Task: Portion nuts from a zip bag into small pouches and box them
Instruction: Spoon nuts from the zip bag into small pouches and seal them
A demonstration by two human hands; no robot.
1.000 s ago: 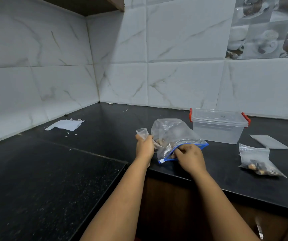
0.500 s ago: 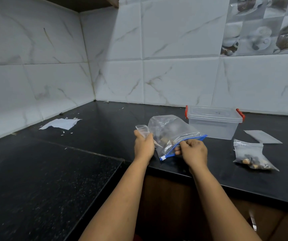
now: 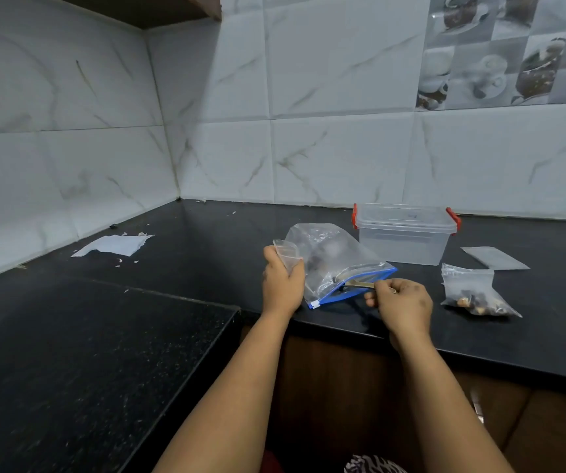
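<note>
Black bench [image 3: 172,268]: left hand [image 3: 283,285] grips empty small pouch [image 3: 286,252], ready for filling; right hand [image 3: 401,300], fingers curled, draws spoon [image 3: 360,285] w/ nuts from zip bag [image 3: 336,261].

Bare forearms, no sleeves; patterned black-white cloth [image 3: 373,465].
</note>
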